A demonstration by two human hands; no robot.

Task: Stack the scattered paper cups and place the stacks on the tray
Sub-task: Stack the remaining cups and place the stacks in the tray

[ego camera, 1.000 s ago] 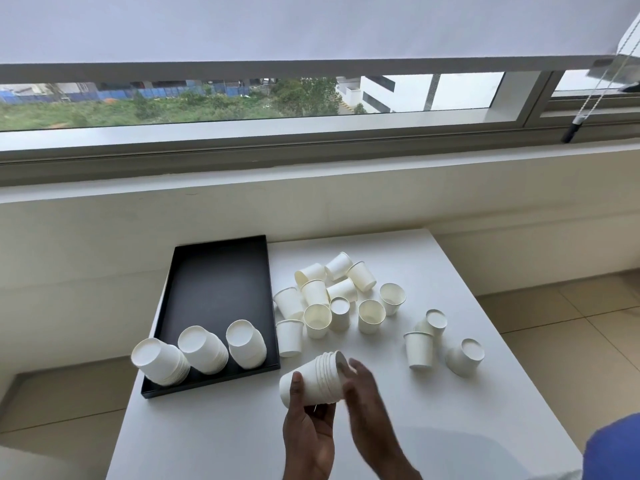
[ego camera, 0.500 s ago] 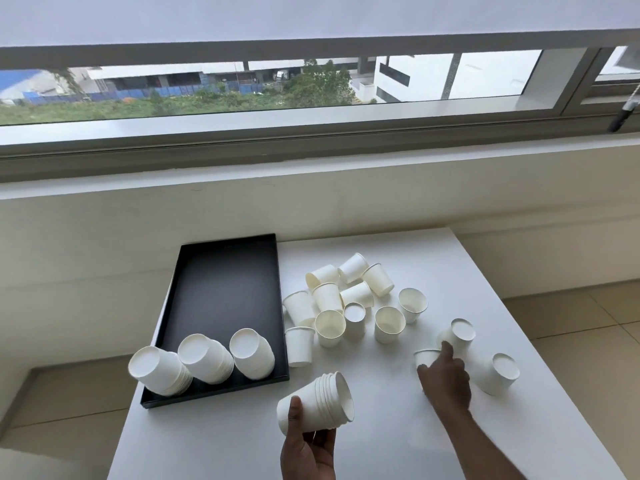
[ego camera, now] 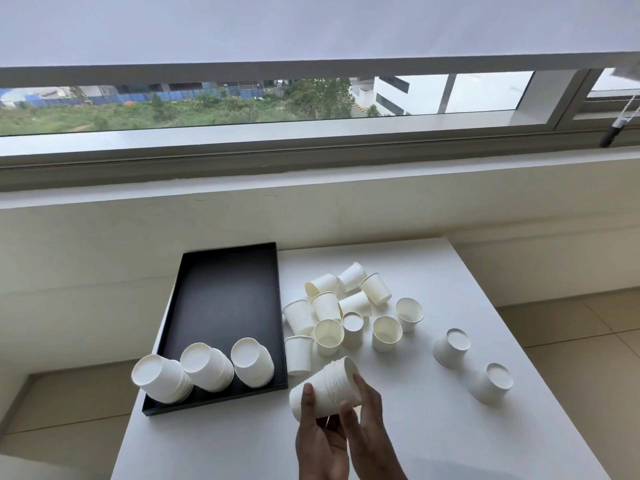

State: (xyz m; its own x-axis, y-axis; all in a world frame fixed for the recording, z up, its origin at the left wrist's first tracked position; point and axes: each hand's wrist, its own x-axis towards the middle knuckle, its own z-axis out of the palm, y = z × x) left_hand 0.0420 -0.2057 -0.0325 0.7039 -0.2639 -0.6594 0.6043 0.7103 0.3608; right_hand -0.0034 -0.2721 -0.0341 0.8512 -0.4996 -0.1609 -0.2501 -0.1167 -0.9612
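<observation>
Returning the right hand (ego camera: 367, 420) from beside the two upturned cups (ego camera: 450, 348), now pressing its fairly straight fingers against the mouth of the held stack (ego camera: 325, 389), apparently seating one more cup, though hidden. Gripping that stack sideways in the left hand (ego camera: 320, 441), curled round it, over the table (ego camera: 433, 427) just beside the tray (ego camera: 225, 289). Growing a fourth stack, with three stacks (ego camera: 207, 370) already lying on the tray and many scattered cups (ego camera: 346, 306) waiting.
</observation>
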